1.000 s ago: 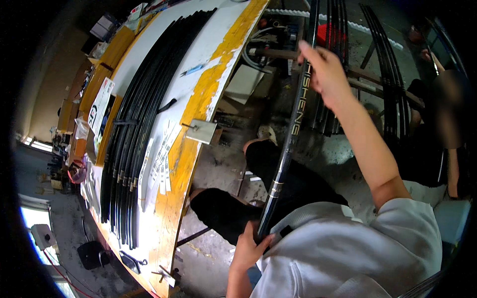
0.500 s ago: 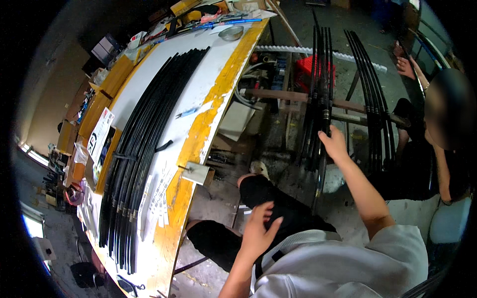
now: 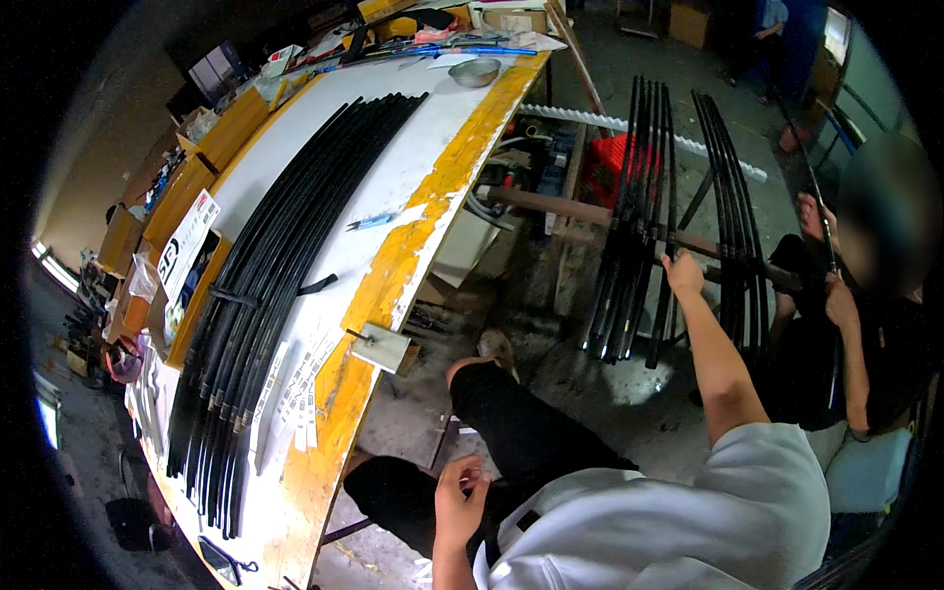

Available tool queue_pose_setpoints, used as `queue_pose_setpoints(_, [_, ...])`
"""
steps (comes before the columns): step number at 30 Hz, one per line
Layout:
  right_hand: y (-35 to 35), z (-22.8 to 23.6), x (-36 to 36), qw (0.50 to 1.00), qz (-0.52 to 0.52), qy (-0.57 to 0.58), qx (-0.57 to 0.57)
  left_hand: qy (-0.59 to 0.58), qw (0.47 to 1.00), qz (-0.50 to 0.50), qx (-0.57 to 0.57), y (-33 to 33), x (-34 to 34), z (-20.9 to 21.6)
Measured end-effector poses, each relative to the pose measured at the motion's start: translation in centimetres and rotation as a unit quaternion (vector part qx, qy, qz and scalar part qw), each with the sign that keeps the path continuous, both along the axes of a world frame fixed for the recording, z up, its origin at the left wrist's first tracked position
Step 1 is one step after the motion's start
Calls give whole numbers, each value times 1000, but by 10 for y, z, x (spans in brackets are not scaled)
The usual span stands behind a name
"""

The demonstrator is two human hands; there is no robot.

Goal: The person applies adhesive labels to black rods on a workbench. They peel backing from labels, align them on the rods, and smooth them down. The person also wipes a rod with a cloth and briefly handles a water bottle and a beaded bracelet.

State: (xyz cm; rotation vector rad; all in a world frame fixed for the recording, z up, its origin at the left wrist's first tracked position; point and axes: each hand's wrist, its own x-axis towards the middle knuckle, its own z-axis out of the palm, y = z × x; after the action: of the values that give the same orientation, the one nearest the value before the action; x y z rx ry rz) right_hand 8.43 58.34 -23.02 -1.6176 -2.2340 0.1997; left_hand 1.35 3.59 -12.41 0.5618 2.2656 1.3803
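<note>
My right hand (image 3: 683, 275) is closed around a long, thin black rod (image 3: 671, 197) at the right side of a row of similar black rods (image 3: 621, 265). That row lies across a wooden rail (image 3: 551, 203) to the right of the table. My left hand (image 3: 460, 500) hangs over my lap, its fingers loosely curled and apart, with nothing visible in them. On the white table (image 3: 393, 167) at left lies a large bundle of black rods (image 3: 285, 231), with a dark strap (image 3: 317, 285) around it.
Farther right, another set of black rods (image 3: 730, 206) rests on the rail, beside a seated co-worker (image 3: 841, 305) holding a rod. A small clamp-like block (image 3: 379, 347) sits on the table's yellow edge. A metal bowl (image 3: 474, 72) and blue-handled pliers (image 3: 372, 222) are on the table.
My right hand has shifted right, and its rod now lies nearer the row, pulled up alongside it. My left hand has lowered leftward and its fingers have curled. The view has turned slightly.
</note>
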Motion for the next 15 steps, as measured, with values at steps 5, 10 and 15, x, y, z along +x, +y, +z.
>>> queue_pose_setpoints(5, [-42,30,-18,989,97,91,-59,-15,999,15,29,5,-5,-16])
queue_pose_setpoints(10, [-192,170,-87,824,400,335,-221,-11,996,-70,-58,2,1,-37])
queue_pose_setpoints(15, [-295,301,-76,405,688,515,-312,89,992,-85,39,-9,3,-61])
